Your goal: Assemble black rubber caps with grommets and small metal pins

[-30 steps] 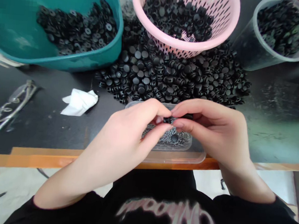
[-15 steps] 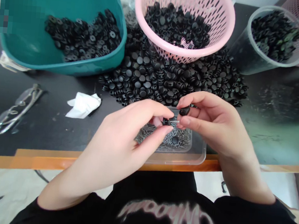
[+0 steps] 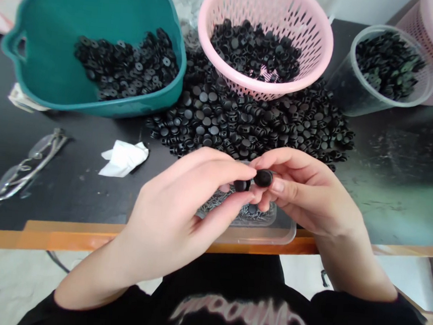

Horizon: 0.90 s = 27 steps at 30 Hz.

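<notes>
We see the left hand [image 3: 186, 205] with thumb and fingers pinched on a small black piece [image 3: 240, 186], and the right hand [image 3: 308, 196] gripping a rounded black cap [image 3: 264, 179]; the two parts lie just beside each other above a clear tray [image 3: 270, 238] of small metal pieces [image 3: 240, 215]. Beyond them we note a heap of black parts [image 3: 212, 119], flanked by a teal basin [image 3: 59, 57] at left and a clear tub [image 3: 346, 85] at right, with a pink basket [image 3: 261, 84] behind.
</notes>
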Motion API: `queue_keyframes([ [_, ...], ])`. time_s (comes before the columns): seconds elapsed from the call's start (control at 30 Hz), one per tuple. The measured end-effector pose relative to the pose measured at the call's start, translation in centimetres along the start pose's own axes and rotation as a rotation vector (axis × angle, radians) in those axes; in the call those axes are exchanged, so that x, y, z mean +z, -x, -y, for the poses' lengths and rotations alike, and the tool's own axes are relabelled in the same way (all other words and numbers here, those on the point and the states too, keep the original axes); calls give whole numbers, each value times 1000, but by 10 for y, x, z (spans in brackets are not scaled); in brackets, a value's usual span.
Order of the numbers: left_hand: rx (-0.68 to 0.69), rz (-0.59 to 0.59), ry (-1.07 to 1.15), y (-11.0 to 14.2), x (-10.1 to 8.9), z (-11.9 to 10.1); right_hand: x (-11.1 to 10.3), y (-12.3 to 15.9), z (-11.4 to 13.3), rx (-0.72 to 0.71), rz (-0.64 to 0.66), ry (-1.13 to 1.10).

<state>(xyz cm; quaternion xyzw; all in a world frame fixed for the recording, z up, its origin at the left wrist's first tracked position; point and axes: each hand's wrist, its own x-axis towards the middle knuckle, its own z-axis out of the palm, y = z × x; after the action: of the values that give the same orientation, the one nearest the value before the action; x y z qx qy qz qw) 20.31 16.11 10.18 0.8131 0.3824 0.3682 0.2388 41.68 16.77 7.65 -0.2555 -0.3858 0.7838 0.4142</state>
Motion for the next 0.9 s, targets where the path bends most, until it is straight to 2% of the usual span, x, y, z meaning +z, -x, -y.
queue_keyframes([
  [0.27, 45, 10, -9, 3, -1, -2, 0, 2, -1, 27, -4, -10],
  [0.7, 21, 45, -15, 4, 0, -4, 1, 4, 0, 50, -4, 42],
  [0.9, 67, 22, -124, 6, 7, 2, 1, 2, -4, 79, -64, 54],
])
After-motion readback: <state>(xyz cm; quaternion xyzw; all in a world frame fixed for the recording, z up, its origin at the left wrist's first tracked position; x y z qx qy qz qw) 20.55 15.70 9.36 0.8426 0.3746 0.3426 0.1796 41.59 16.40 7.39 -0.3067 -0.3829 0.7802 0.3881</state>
